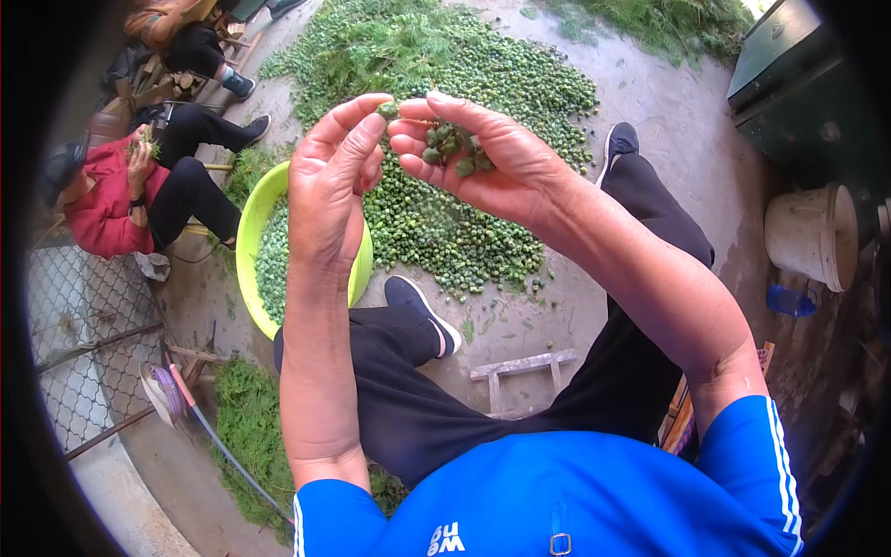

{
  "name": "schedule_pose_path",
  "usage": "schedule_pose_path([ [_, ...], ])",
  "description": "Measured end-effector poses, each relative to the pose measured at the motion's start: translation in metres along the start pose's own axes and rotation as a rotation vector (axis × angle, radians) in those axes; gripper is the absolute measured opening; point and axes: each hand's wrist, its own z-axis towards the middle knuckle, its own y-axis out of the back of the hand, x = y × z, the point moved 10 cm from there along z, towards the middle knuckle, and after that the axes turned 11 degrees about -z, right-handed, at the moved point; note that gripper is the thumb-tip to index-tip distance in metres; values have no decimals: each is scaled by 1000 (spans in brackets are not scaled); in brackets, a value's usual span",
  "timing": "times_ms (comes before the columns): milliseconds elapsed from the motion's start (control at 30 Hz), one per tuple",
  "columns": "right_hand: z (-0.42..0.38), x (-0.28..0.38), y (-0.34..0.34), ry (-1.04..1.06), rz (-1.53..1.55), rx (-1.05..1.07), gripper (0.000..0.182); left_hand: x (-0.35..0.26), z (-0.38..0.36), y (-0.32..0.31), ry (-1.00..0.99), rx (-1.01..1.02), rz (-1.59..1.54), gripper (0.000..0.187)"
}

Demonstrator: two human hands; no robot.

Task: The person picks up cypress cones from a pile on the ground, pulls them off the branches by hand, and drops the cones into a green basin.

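My left hand point(327, 181) pinches one small green cone point(387, 110) between thumb and forefinger. Close beside it, my right hand point(487, 153) is cupped, palm up, with several green cones point(449, 142) held in its curled fingers. Both hands are raised over a wide pile of green cones point(464, 232) spread on the concrete floor. Below my left forearm stands a lime-green basin point(249, 243) with many green cones point(273, 265) in it, partly hidden by the arm.
Feathery green branches point(390, 51) lie on the pile, with more branches point(251, 436) at lower left. A seated person in red point(111, 200) holds a sprig at left; another person point(172, 28) sits farther back. A white bucket point(812, 237) and low wooden stool point(524, 367) are nearby.
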Motion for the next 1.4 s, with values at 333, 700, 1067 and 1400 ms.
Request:
schedule_pose_path([
  [333,-1,15,-9,84,233,101,54,3,-5,-12,103,117,-28,16],
  [700,-2,16,-11,84,260,129,59,-3,-7,-27,-257,175,506,14],
  [1067,-4,17,-16,94,219,146,59,27,2,-9,289,223,-590,48],
  [1400,-3,14,-13,82,177,102,60,17,1,0,171,139,-166,31],
])
